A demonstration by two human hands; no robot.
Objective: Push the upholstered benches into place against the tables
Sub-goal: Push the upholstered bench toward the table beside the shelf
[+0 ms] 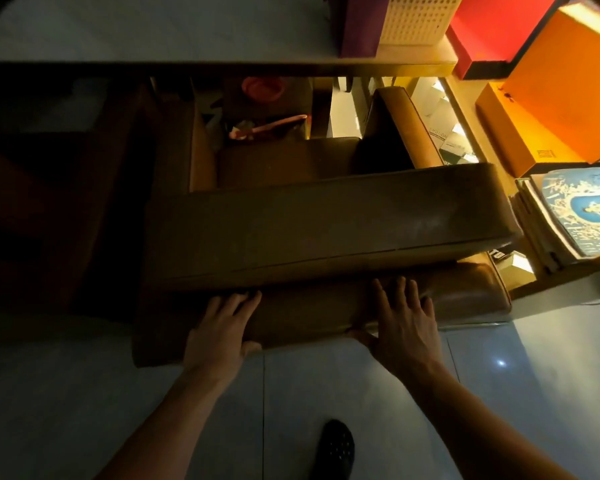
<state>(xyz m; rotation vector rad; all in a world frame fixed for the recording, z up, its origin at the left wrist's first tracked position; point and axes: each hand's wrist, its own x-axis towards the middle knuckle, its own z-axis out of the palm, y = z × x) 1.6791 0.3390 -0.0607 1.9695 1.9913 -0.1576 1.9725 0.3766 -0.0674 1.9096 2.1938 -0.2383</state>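
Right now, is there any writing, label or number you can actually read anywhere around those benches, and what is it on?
Nothing reads cleanly.
"TU": white letters on a dark item under the shelf, cut off by the upper bench.
Blue and white printed sheet: large decorative characters, too blurred to read.
Orange box: small dark stamp, too small to read.
Pale boxes behind the benches: print too blurred.

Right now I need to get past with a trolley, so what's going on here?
A person presses the left hand and right hand, both flat and open, on the near brown upholstered bench. A second brown upholstered bench lies on top of it, under the pale table edge.
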